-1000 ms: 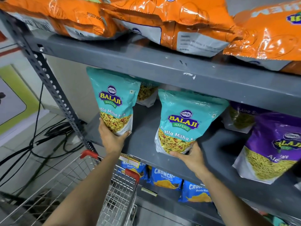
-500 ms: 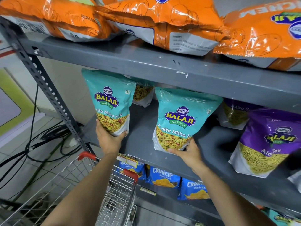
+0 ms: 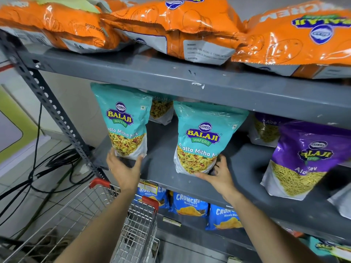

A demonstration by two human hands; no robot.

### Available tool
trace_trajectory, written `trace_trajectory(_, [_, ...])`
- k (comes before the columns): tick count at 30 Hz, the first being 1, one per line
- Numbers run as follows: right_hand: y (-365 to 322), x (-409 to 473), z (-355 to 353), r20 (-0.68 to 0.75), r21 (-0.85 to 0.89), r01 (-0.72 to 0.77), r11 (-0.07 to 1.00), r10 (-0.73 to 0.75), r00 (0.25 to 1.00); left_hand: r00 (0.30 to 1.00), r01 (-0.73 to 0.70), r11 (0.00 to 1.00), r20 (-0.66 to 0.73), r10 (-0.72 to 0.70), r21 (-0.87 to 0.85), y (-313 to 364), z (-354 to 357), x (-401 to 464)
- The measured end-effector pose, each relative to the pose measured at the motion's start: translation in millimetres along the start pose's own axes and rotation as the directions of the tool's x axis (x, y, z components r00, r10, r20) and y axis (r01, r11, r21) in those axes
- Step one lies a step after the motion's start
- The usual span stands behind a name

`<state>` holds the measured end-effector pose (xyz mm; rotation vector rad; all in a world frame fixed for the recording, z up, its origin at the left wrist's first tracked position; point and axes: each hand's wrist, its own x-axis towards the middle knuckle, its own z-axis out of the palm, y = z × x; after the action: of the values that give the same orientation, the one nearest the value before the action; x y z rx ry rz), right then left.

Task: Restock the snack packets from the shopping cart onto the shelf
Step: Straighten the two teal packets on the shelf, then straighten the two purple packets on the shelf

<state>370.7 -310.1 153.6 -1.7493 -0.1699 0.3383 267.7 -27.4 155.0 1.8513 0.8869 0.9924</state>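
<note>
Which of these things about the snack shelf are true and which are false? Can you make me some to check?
1. Each hand holds a teal packet. True: the left hand holds the left teal packet at its bottom, and the right hand holds the right teal packet.
2. The orange packets are on the lowest shelf. False: they lie on the top shelf.
3. A purple packet stands right of the teal ones. True.
4. The shopping cart has green handle ends. False: they are red.
5. The blue packets are above the teal ones. False: they are on the shelf below.
</note>
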Motion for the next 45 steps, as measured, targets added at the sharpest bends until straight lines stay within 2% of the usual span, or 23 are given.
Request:
trace_trajectory(2, [7,-13,-13,-0.051,-0.008,0.019,1.000,-0.019,0.999,0.997,-0.070,0.997,-0.020,0.069,-0.027,7,2,-25])
trace_trajectory(3, [13,-21,-21,-0.098,-0.045,0.044,0.998,-0.048,0.994,0.997,-0.077,0.994,0.015,0.078,-0.075,12,6,-39])
trace_trajectory(5, [22,-44,-35,-0.205,-0.161,0.122,0.979,-0.154,0.967,0.983,-0.067,0.981,0.158,0.096,-0.182,23,17,-71])
trace_trajectory(7, [32,-67,-52,-0.333,-0.269,0.180,0.946,-0.266,0.904,0.936,-0.112,0.966,0.302,0.182,-0.235,35,35,-105])
trace_trajectory(10, [46,-97,-89,-0.463,-0.374,0.211,0.903,-0.379,0.801,0.808,-0.118,0.938,0.517,0.282,-0.327,63,74,-157])
trace_trajectory(12, [54,-113,-123,-0.553,-0.408,0.162,0.898,-0.385,0.739,0.703,-0.044,0.931,0.651,0.287,-0.362,87,102,-186])
trace_trajectory(14, [64,-126,-163,-0.660,-0.453,0.091,0.887,-0.402,0.635,0.591,-0.022,0.940,0.753,0.288,-0.341,108,128,-209])
trace_trajectory(17, [76,-139,-222,-0.810,-0.350,0.037,0.936,-0.322,0.490,0.425,-0.003,0.960,0.869,0.255,-0.281,137,164,-232])
trace_trajectory(19, [80,-142,-259,-0.881,-0.338,-0.071,0.939,-0.289,0.375,0.367,-0.007,0.955,0.887,0.279,-0.298,156,184,-241])
trace_trajectory(20, [81,-142,-275,-0.892,-0.363,-0.147,0.920,-0.298,0.339,0.369,-0.018,0.951,0.882,0.292,-0.307,161,195,-244])
trace_trajectory(21, [80,-140,-290,-0.894,-0.380,-0.207,0.901,-0.301,0.331,0.380,-0.020,0.952,0.879,0.289,-0.304,167,204,-246])
trace_trajectory(23, [77,-131,-312,-0.899,-0.341,-0.261,0.903,-0.231,0.373,0.397,-0.011,0.967,0.887,0.238,-0.254,174,217,-249])
trace_trajectory(26, [81,-119,-329,-0.869,-0.309,-0.265,0.913,-0.157,0.470,0.429,-0.055,0.985,0.887,0.170,-0.162,172,228,-252])
trace_trajectory(28, [84,-116,-331,-0.860,-0.278,-0.243,0.929,-0.128,0.494,0.425,-0.069,0.988,0.892,0.156,-0.140,167,231,-249])
trace_trajectory(33, [90,-116,-330,-0.868,-0.271,-0.250,0.930,-0.123,0.480,0.400,-0.093,0.989,0.905,0.144,-0.116,157,220,-229])
trace_trajectory(37, [88,-121,-332,-0.855,-0.286,-0.230,0.930,-0.139,0.500,0.402,-0.097,0.991,0.907,0.124,-0.092,153,206,-216])
trace_trajectory(45, [83,-124,-330,-0.853,-0.275,-0.238,0.932,-0.123,0.507,0.378,-0.056,0.994,0.919,0.112,-0.098,155,199,-213])
